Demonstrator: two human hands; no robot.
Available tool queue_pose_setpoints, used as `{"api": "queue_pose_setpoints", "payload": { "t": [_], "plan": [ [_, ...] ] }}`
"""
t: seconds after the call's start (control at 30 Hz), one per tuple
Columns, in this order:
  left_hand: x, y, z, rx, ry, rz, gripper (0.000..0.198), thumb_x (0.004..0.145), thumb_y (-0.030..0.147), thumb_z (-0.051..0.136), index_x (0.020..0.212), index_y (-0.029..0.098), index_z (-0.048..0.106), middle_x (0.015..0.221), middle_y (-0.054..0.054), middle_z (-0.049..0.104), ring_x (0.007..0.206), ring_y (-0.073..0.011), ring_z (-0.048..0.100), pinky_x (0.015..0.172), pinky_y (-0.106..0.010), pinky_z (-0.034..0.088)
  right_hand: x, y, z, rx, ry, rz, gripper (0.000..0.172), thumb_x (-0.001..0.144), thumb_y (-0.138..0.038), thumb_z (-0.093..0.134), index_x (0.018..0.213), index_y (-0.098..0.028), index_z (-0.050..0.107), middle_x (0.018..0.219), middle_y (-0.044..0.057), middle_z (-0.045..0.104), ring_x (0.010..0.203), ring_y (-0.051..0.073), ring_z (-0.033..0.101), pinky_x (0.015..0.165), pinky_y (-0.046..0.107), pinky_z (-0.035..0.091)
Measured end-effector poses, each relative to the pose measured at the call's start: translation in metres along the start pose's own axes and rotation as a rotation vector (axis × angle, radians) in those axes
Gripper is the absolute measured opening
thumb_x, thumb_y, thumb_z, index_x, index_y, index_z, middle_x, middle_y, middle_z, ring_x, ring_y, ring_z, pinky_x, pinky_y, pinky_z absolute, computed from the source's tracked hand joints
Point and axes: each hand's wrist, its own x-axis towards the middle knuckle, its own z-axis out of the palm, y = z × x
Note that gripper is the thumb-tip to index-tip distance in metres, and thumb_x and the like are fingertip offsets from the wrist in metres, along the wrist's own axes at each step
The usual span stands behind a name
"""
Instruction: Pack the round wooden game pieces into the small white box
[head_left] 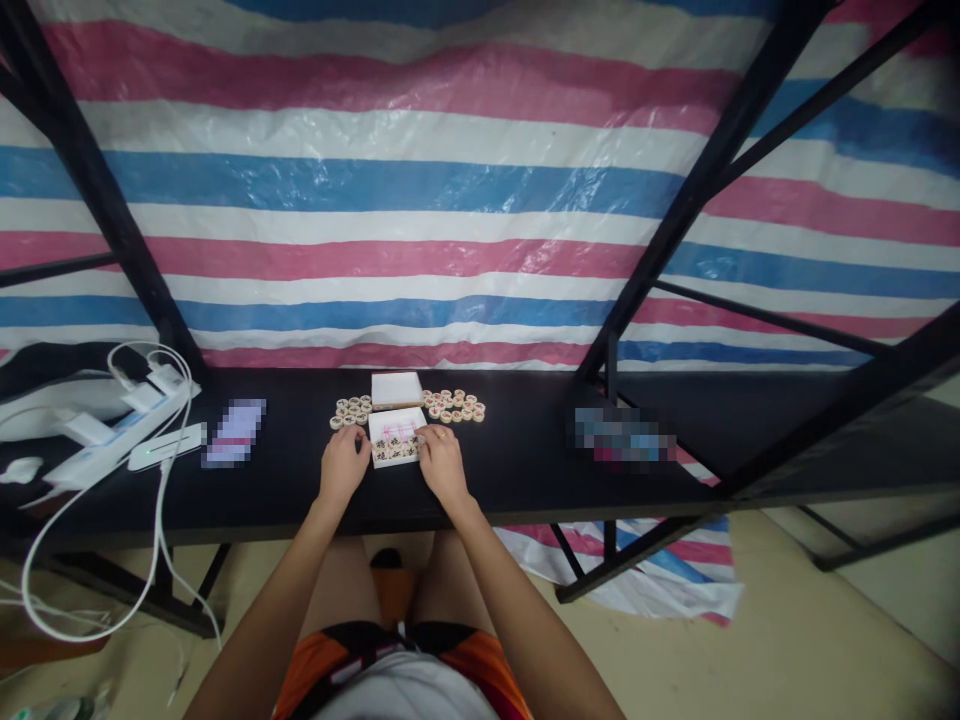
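Note:
A small white box (395,437) with a pink grid inside lies on the black table (525,470), and a row of round wooden chess pieces fills its near side. My left hand (343,462) rests curled against the box's left edge. My right hand (440,460) sits at the right edge, fingers bent onto the pieces inside. Behind the box stands its white lid (396,389). Loose round pieces lie in two heaps, one on the left (351,410) and one on the right (454,405).
A white power strip (112,430) with plugs and trailing cables lies at the table's left end, beside a white dongle (165,446). Black metal frame bars (675,230) rise at both sides. A striped tarp (420,200) hangs behind the table.

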Motion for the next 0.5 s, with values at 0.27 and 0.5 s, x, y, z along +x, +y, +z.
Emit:
{"api": "queue_pose_setpoints", "payload": {
  "t": [0.27,0.5],
  "plan": [
    [-0.001,0.001,-0.001,0.107,-0.075,0.055,0.017,0.087,0.025,0.048,0.083,0.02,0.064,0.082,-0.007,0.067,0.081,-0.0244,0.059,0.07,-0.032,0.042,0.066,-0.03,0.005,-0.066,-0.137,-0.199,0.032,0.087,-0.013,0.045,0.109,-0.021,0.067,0.108,0.006,0.066,0.104,0.021,0.054,0.093,0.034,0.04],
    [0.0,0.001,-0.001,0.115,-0.109,0.076,0.023,0.089,0.03,0.047,0.087,0.019,0.067,0.088,-0.009,0.068,0.086,-0.0269,0.059,0.076,-0.036,0.042,0.129,-0.078,0.031,-0.374,-0.561,-0.364,0.024,0.086,-0.023,0.051,0.099,-0.018,0.071,0.105,0.012,0.07,0.102,0.026,0.061,0.083,0.036,0.046]
  ]
}}
